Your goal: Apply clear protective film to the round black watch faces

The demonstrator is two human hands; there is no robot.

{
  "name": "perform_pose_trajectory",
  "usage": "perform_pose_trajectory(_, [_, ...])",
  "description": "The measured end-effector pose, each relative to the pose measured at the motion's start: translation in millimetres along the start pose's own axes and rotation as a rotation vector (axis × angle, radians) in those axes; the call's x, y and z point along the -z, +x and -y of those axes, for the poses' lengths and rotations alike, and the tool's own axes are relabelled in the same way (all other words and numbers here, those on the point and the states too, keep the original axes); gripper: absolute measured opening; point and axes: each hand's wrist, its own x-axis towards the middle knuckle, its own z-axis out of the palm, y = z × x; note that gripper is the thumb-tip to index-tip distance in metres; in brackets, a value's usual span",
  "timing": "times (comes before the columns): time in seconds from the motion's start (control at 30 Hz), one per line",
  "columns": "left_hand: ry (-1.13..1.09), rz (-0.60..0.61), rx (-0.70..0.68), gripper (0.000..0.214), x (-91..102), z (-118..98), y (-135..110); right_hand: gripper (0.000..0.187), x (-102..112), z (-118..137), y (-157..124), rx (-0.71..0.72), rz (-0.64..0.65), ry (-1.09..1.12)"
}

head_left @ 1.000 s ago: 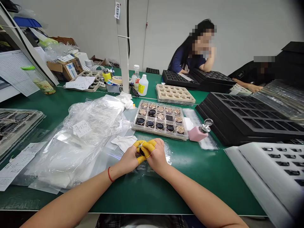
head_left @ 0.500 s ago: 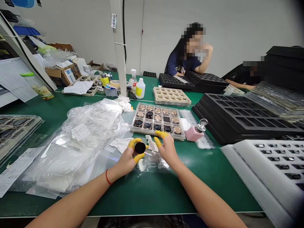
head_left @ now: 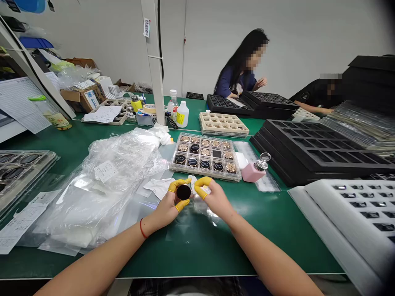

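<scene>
My left hand (head_left: 170,202), in yellow finger cots, pinches a small round black disc (head_left: 183,192) by its edge and holds it upright above the green table (head_left: 262,222). My right hand (head_left: 212,196), also in yellow cots, is closed on a small clear plastic bag (head_left: 202,205) and a bit of white cloth just right of the disc. Behind both hands lies a clear compartment tray (head_left: 206,156) holding several black and rose-gold round parts.
A pile of clear plastic bags (head_left: 114,172) lies left. A pink pump bottle (head_left: 254,169) stands right of the tray. Black trays (head_left: 314,150) and white foam trays (head_left: 354,205) fill the right. Two people sit at the far side. Bottles and boxes stand at the back.
My right hand moved back in toward the disc and lifted the clear bag off the table. The left hand kept hold of the black disc. The person across lowered their arm.
</scene>
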Motion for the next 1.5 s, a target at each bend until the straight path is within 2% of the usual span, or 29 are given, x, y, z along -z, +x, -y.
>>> perform_pose_trajectory(0.1, [-0.031,0.039,0.088,0.044,0.2,-3,2,0.01,11,0,4,-0.036,-0.034,0.161])
perform_pose_trajectory(0.23, [0.041,0.073,0.128,0.045,-0.3,-5,3,0.01,8,-1,0,-0.088,0.106,0.24])
perform_pose_trajectory(0.3, [0.038,0.082,0.112,0.044,-1.4,-5,4,0.009,1,-1,-3,-0.108,0.149,0.229])
perform_pose_trajectory(0.43, [0.012,0.1,0.132,0.044,-3.0,-7,4,0.006,-8,-1,-5,-0.085,0.14,0.191])
perform_pose_trajectory(0.6, [0.012,0.094,0.134,0.045,-2.6,-5,4,0.008,-8,0,-4,-0.03,0.133,0.122])
perform_pose_trajectory(1.1, [-0.014,0.097,0.142,0.047,-2.0,-5,3,0.007,-11,0,-6,0.017,0.086,-0.013])
perform_pose_trajectory(1.2, [-0.033,0.101,0.144,0.048,-2.2,-5,3,0.008,-11,1,-8,0.061,0.078,-0.083])
perform_pose_trajectory(1.3, [-0.043,0.085,0.165,0.049,-1.4,-4,4,0.004,-5,-2,-4,0.171,0.043,-0.255])
perform_pose_trajectory(1.4, [-0.013,0.05,0.194,0.049,0.1,-3,5,0.012,4,-17,7,0.222,-0.024,-0.439])
perform_pose_trajectory(1.5, [-0.006,0.054,0.212,0.051,0.9,-2,6,0.012,4,-40,18,0.18,0.021,-0.625])
